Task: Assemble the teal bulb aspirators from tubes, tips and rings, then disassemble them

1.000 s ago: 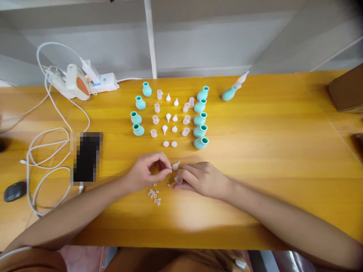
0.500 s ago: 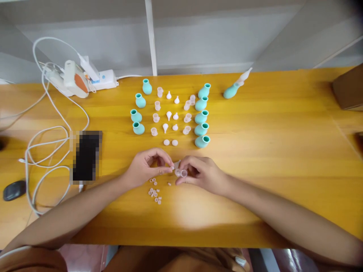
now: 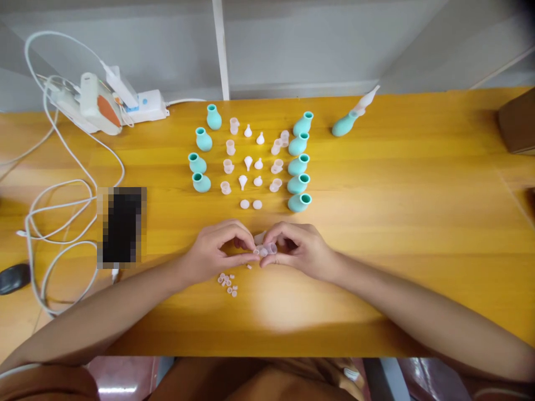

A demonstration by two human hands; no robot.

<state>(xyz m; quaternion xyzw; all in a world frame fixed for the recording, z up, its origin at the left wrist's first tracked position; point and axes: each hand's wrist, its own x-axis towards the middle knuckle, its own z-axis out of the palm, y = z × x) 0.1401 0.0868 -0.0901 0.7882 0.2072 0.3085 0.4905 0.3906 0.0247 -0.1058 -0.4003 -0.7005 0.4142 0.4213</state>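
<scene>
My right hand [image 3: 308, 252] is closed in a pinch on a clear plastic connector [image 3: 272, 248] with a round open cup at its end. Between thumb and forefinger, my left hand [image 3: 211, 250] grips a tiny translucent ring [image 3: 256, 252] at the connector's left end. Whether the ring touches the connector or sits in it, I cannot tell. A pale piece [image 3: 259, 238] lies just behind the fingertips, partly hidden. Several more small translucent rings [image 3: 228, 283] are scattered on the table below my left hand. One loose ring [image 3: 249, 267] lies just under the fingertips.
Teal bulbs [image 3: 298, 203] stand in two columns, with clear connectors [image 3: 228, 166] and white tips [image 3: 248, 162] between them. An assembled bulb with nozzle [image 3: 345, 123] lies at the back right. A phone [image 3: 122, 225], white cables [image 3: 62, 209] and a power strip [image 3: 150, 106] occupy the left.
My left hand has brought the small ring up against or close to the connector's left end. The connector has turned slightly in my right hand. The view has shifted a little.
</scene>
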